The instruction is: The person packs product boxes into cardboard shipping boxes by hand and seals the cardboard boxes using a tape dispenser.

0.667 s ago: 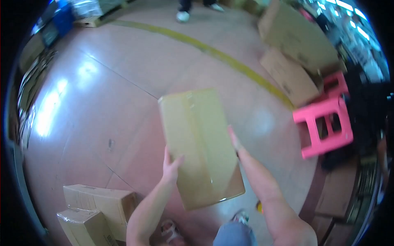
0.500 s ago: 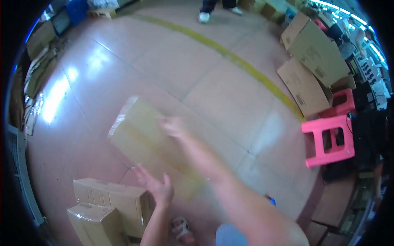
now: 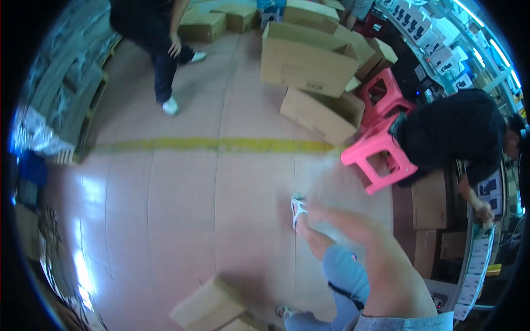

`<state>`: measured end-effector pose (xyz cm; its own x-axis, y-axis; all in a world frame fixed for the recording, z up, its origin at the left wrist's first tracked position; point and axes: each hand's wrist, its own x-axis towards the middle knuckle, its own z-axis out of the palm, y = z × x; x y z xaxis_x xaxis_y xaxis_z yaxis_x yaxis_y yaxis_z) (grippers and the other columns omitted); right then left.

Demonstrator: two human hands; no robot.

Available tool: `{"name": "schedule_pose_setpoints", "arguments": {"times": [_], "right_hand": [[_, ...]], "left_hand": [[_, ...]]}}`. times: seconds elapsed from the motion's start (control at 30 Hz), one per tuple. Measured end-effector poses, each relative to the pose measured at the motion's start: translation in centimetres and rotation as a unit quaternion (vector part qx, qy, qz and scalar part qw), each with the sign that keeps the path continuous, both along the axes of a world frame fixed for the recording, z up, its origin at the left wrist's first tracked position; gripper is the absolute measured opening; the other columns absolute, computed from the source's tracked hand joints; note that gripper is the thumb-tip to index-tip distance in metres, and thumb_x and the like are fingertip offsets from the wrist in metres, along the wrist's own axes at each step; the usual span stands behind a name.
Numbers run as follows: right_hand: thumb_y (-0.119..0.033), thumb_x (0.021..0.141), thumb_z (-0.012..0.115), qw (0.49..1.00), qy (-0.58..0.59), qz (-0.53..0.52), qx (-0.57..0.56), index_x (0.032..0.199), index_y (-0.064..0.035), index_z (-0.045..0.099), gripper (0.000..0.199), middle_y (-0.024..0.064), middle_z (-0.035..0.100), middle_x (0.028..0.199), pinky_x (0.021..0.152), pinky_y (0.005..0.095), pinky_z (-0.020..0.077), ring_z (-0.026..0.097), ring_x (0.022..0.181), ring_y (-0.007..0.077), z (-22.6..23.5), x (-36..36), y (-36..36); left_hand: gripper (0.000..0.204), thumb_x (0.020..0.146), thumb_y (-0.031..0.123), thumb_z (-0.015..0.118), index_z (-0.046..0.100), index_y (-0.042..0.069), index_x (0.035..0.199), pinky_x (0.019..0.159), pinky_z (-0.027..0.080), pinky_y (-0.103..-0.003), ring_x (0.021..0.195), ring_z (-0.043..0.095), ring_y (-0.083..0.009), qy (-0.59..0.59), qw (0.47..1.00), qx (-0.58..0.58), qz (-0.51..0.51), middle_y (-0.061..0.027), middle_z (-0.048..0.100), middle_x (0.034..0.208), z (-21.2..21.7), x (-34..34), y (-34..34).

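Cartons (image 3: 207,304), two showing, lie lower left of one right hand (image 3: 316,212), too blurred to tell if spread or closed

Long white lamps (image 3: 499,52) shine at the top right. The floor (image 3: 176,209) is fairly bright, with shiny white spots on the left. The right hand (image 3: 316,213) is smeary, and the bottom box (image 3: 207,304) looks fuzzy. Near the rim things bend, and the corners are black.

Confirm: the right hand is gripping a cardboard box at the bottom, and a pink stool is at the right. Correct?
No: in the head view the right hand is out over the floor, apart from the cardboard boxes at the bottom. The pink stool is at the right.
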<state>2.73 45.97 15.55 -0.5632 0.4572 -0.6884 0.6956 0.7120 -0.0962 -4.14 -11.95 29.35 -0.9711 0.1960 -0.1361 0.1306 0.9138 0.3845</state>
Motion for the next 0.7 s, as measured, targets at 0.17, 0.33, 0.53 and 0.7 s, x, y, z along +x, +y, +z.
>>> {"name": "schedule_pose_setpoints", "arguments": {"times": [0.17,0.33,0.53,0.7], "right_hand": [[-0.045,0.067,0.082,0.817,0.292,-0.120,0.482,0.153,-0.0051,0.015,0.115,0.0189,0.013,0.159,0.116,0.0525,0.0209,0.014,0.147,0.0355,25.4,-19.8,41.0],[-0.033,0.071,0.075,0.884,0.215,-0.185,0.372,0.123,-0.0092,0.056,0.060,0.0140,0.060,0.120,0.095,0.0456,0.0448,0.058,0.111,0.0290,24.5,-27.5,58.1],[-0.017,0.081,0.058,0.933,0.245,0.004,0.263,0.087,-0.0113,0.071,0.015,0.0098,0.063,0.084,0.060,0.0410,0.0537,0.066,0.077,0.0276,23.2,-23.3,47.9],[-0.017,0.082,0.057,0.945,0.273,-0.094,0.152,0.095,-0.0132,0.069,0.018,0.0115,0.064,0.103,0.081,0.0428,0.0534,0.064,0.100,0.0295,34.1,-11.3,33.1]], "left_hand": [[0.067,0.091,0.033,0.060,0.039,-0.004,0.143,0.113,0.028,-0.049,0.137,0.033,-0.0432,0.090,0.996,0.014,0.016,-0.0269,0.031,0.151,-4.7,-9.5,23.0],[0.069,0.090,0.035,0.060,0.038,-0.003,0.143,0.113,0.028,-0.050,0.138,0.032,-0.0427,0.165,0.986,-0.012,0.001,-0.0267,0.029,0.152,-7.8,-18.0,40.7],[0.071,0.089,0.038,0.062,0.038,-0.002,0.143,0.113,0.027,-0.050,0.139,0.030,-0.0421,0.132,0.967,-0.085,-0.199,-0.0264,0.027,0.152,6.1,-27.8,44.2],[0.073,0.088,0.041,0.062,0.038,-0.001,0.143,0.113,0.027,-0.051,0.140,0.029,-0.0416,0.146,0.898,0.013,-0.416,-0.0262,0.025,0.153,13.6,-36.2,52.4]]}}
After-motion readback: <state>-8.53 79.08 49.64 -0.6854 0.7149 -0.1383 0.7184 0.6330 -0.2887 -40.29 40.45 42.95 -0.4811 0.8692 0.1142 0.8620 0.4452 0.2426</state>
